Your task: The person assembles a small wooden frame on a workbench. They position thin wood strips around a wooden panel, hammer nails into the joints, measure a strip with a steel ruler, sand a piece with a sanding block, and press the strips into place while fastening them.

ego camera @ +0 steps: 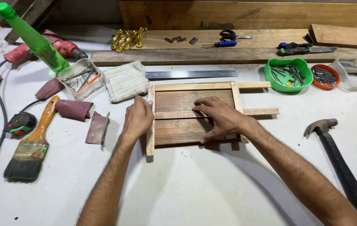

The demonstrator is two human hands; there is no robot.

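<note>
Two hands on a wooden frame (191, 113) at mid-table. Left hand (138, 117) grips the left slat (150, 142), fingers curled round it; right hand (220, 117) presses flat, fingers spread, clasping nothing. Step: squaring slats. Next move calls for fastening; hammer (340, 163) lies well right.

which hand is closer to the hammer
Right. The right hand lies flat on the wooden frame, with the hammer off to its right; the left hand grips the frame's far left edge.
</note>
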